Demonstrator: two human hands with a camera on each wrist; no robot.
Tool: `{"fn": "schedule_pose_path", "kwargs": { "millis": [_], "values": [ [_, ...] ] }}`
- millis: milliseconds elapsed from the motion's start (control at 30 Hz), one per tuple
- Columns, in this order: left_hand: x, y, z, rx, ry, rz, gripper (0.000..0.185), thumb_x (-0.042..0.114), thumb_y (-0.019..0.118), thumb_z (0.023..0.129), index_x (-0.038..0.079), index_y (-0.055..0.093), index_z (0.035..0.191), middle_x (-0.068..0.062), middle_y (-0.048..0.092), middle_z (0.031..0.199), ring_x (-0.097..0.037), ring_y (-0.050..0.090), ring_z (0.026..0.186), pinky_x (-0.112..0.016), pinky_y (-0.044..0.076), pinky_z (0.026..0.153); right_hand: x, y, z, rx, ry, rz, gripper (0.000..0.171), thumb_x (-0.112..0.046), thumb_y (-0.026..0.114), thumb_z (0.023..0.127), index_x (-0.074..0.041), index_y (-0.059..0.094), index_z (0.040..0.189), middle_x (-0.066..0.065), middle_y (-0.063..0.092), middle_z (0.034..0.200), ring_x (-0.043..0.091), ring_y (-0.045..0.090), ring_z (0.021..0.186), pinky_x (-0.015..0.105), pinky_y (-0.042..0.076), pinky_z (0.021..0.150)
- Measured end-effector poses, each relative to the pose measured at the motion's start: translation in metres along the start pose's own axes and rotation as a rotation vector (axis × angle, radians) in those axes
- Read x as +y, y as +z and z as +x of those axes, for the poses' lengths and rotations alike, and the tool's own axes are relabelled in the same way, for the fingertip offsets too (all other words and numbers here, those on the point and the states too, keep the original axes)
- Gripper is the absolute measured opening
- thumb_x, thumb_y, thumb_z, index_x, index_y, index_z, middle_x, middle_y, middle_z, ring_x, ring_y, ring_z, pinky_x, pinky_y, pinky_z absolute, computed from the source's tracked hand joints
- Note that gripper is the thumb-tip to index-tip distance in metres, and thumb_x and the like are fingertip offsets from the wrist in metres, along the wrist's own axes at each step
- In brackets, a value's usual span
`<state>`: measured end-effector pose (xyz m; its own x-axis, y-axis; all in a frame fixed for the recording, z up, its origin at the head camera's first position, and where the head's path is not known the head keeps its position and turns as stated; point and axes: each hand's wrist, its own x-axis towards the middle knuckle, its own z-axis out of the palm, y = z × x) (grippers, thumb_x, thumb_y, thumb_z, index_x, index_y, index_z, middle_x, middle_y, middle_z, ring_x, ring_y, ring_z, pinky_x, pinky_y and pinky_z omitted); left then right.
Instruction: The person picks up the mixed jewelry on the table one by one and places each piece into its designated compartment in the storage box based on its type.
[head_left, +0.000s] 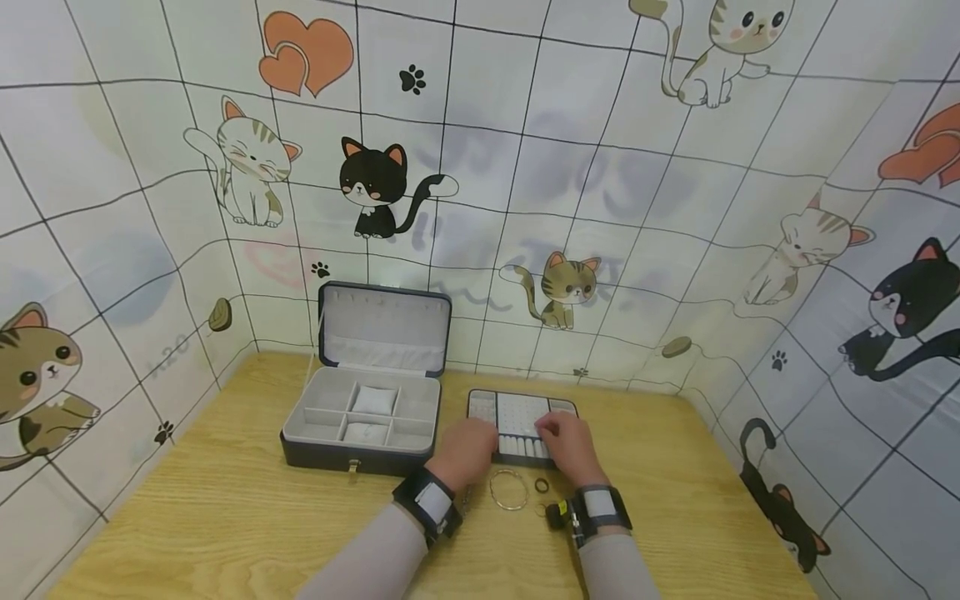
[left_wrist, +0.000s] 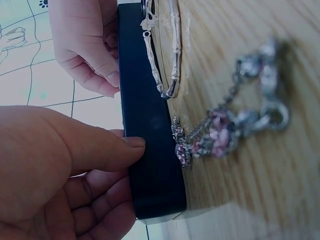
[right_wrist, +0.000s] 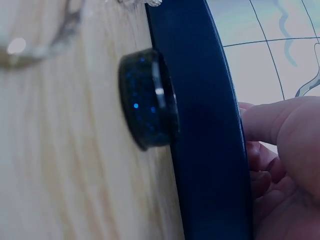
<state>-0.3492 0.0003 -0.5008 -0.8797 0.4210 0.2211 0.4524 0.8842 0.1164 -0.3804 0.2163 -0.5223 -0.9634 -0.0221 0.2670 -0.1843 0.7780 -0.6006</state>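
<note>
While both hands rest on the dark jewellery tray (head_left: 519, 414) lying on the wooden desk (head_left: 225, 517), the left hand (head_left: 467, 452) holds its near-left corner, thumb pressed on the side wall and fingers (left_wrist: 107, 215) curled beneath, and the right hand (head_left: 567, 443) curls round the near-right edge. Just in front of the tray lie a silver bangle (head_left: 509, 488), a dark ring (head_left: 542, 485) and a blurred chain bracelet (left_wrist: 225, 131). An open jewellery box (head_left: 367, 408) stands to the left.

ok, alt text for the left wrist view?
A left hand grips the near edge of a flat dark blue tray, thumb on its side, on a wooden table. A silver bangle and a blurred pink-stoned chain lie beside it.
</note>
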Motion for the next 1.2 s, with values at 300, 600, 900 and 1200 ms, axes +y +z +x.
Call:
{"fn": "schedule_pose_path", "kwargs": {
  "millis": [300,600,900,1200],
  "values": [
    [0.0,-0.002,0.0,-0.004,-0.005,-0.015,0.02,0.007,0.078,0.084,0.019,0.07,0.07,0.006,0.06,0.066,-0.011,0.048,0.061,-0.029,0.039,0.051,0.0,-0.003,-0.001,-0.022,0.011,0.003,0.008,-0.008,0.073,0.096,-0.012,0.078,0.101,0.006,0.076,0.1,0.02,0.067,0.093,0.045,0.057,0.086],
    [0.001,-0.003,-0.002,-0.003,0.001,-0.008,0.019,0.007,0.079,0.083,0.019,0.07,0.07,0.006,0.061,0.067,-0.011,0.048,0.061,-0.029,0.04,0.052,-0.001,-0.005,-0.001,-0.023,0.037,0.027,0.006,-0.015,0.075,0.096,-0.013,0.078,0.101,0.004,0.073,0.094,0.018,0.063,0.085,0.037,0.053,0.077],
    [0.001,-0.001,0.0,-0.003,0.006,0.011,0.023,0.007,0.078,0.084,0.02,0.07,0.067,0.007,0.06,0.066,-0.011,0.049,0.061,-0.029,0.039,0.052,0.001,-0.009,0.0,-0.026,0.032,0.041,0.01,-0.013,0.075,0.094,-0.013,0.078,0.103,0.003,0.071,0.095,0.019,0.062,0.086,0.035,0.051,0.076],
    [-0.001,-0.003,-0.002,0.0,0.017,-0.004,0.021,0.006,0.076,0.085,0.019,0.071,0.069,0.006,0.063,0.068,-0.012,0.05,0.061,-0.03,0.041,0.053,0.009,-0.017,0.0,-0.027,0.057,0.057,0.016,-0.011,0.074,0.095,-0.012,0.078,0.11,0.006,0.073,0.103,0.021,0.066,0.093,0.036,0.055,0.078]
  ]
}}
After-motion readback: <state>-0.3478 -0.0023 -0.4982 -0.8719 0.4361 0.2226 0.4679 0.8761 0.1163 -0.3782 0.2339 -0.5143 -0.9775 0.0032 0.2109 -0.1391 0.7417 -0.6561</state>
